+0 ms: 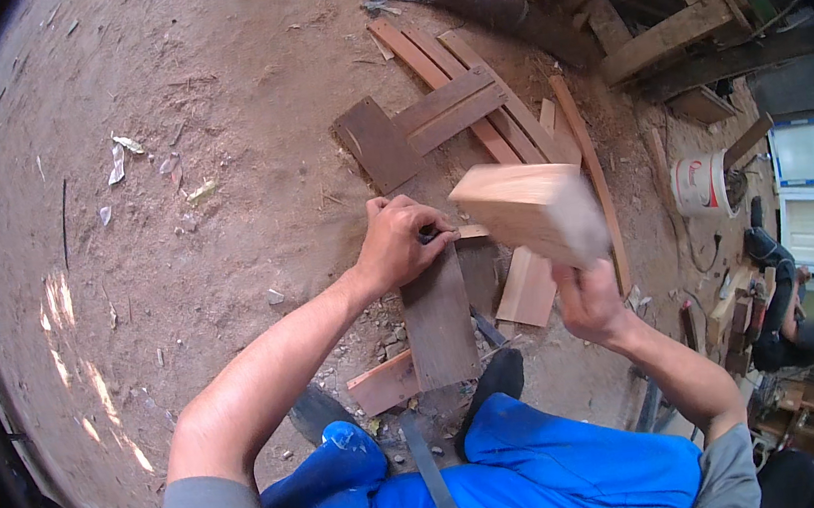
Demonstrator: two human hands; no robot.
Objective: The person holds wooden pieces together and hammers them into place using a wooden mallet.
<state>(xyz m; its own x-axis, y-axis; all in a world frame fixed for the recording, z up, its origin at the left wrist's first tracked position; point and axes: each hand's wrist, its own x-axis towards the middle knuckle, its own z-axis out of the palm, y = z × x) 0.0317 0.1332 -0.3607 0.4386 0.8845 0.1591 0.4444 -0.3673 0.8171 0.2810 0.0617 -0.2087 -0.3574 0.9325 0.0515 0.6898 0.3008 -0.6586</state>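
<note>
My left hand (405, 239) is closed at the far end of a dark brown board (438, 326), which stretches away from me between my feet. Something small and dark shows between its fingers, too hidden to name. At the fingertips lies the pale end of a wood piece (473, 231). My right hand (590, 301) grips a thick, pale wooden block (522, 206) by its near right end. The block hangs in the air right of my left hand, smeared by motion; whether it has a handle is hidden. A reddish wood piece (384, 382) lies under the board's near end.
Beyond my hands lie a dark T-shaped wood assembly (413, 131) and several long reddish planks (426, 66). A pale board (526, 286) rests near my right hand. Farther right are a white bucket (700, 185), a wooden frame (668, 34) and a seated person (785, 311).
</note>
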